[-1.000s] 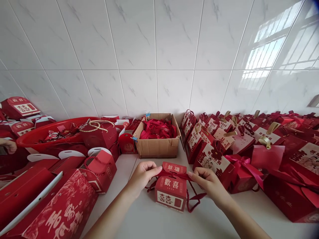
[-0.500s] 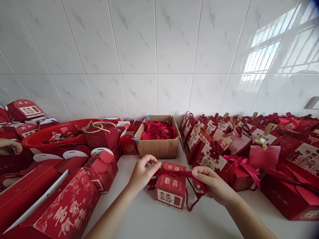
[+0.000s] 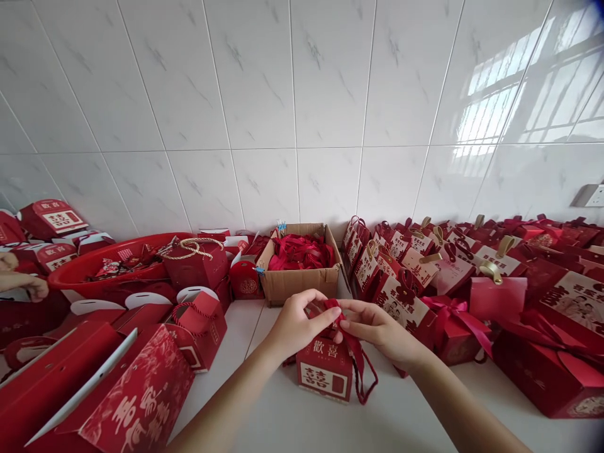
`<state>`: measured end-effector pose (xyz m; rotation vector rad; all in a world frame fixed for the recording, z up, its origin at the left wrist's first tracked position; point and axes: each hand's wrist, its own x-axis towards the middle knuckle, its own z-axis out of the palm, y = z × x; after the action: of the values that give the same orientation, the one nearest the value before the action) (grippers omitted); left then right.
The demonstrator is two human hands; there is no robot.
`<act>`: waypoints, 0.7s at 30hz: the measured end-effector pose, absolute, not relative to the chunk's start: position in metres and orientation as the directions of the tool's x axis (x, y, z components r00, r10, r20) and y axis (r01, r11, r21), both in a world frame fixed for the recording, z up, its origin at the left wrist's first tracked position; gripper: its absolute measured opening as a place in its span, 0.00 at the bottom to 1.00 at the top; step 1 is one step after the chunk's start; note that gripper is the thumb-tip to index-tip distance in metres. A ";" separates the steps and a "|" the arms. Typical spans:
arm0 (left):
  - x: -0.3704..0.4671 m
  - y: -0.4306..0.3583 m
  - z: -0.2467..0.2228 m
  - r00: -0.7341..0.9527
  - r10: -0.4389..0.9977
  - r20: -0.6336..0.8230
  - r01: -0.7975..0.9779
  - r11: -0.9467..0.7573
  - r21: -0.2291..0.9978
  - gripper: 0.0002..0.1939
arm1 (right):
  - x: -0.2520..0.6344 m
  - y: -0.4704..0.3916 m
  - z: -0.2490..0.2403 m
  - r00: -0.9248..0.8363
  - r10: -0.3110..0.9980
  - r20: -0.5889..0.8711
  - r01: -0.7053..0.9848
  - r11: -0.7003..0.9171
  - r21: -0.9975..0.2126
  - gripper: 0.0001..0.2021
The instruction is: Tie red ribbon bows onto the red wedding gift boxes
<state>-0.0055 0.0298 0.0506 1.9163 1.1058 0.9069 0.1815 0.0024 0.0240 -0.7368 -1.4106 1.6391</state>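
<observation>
By the left hand (image 3: 297, 324) and right hand (image 3: 384, 330), red ribbon (image 3: 353, 348) is pinched over the small box (image 3: 324, 379), apparently so that slack is controlled; the small box is stood on the bench (image 3: 268, 412) before the carton (image 3: 302, 281), seemingly for two-handed reach.

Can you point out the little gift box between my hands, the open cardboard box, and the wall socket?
Gift box (image 3: 323, 379): head view, on its printed front face.
Cardboard box (image 3: 282, 286): head view, on its front wall.
Wall socket (image 3: 589, 195): head view, on its front plate.
</observation>
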 end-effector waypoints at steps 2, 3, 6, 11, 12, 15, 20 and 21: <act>-0.004 0.031 0.047 0.338 0.913 0.230 0.371 -0.354 0.858 0.15 | 0.179 0.002 0.024 -0.448 0.892 0.062 -0.142 -0.002 -0.990 0.25; -0.003 0.032 0.046 0.323 0.914 0.244 0.354 -0.356 0.865 0.14 | 0.178 0.002 0.025 -0.426 0.903 0.058 -0.108 0.013 -0.994 0.26; -0.002 0.030 0.045 0.311 0.914 0.262 0.300 -0.356 0.885 0.12 | 0.177 0.002 0.024 -0.357 0.931 0.081 -0.042 0.071 -0.997 0.25; 0.000 0.026 0.048 0.340 0.870 0.356 0.325 -0.464 0.824 0.11 | 0.173 0.002 0.020 -0.315 0.935 0.164 0.085 0.200 -0.976 0.22; 0.000 0.026 0.048 0.350 0.853 0.388 0.325 -0.499 0.804 0.11 | 0.171 0.002 0.018 -0.301 0.935 0.188 0.099 0.226 -0.969 0.21; -0.007 0.030 0.045 0.339 0.841 0.421 0.310 -0.523 0.794 0.11 | 0.167 0.002 0.014 -0.229 0.949 0.217 0.097 0.244 -0.965 0.19; -0.030 0.037 0.032 0.239 0.941 0.239 0.368 -0.315 0.875 0.14 | 0.164 -0.002 0.008 -0.108 0.967 0.232 0.077 0.241 -0.968 0.16; -0.034 0.037 0.028 0.238 0.948 0.210 0.384 -0.291 0.876 0.14 | 0.164 -0.004 0.007 -0.105 0.968 0.226 0.067 0.234 -0.970 0.16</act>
<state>-0.0341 0.0370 0.0284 1.8070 1.2274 1.0151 0.1636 -0.0037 0.0071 -1.0429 -1.4396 1.0645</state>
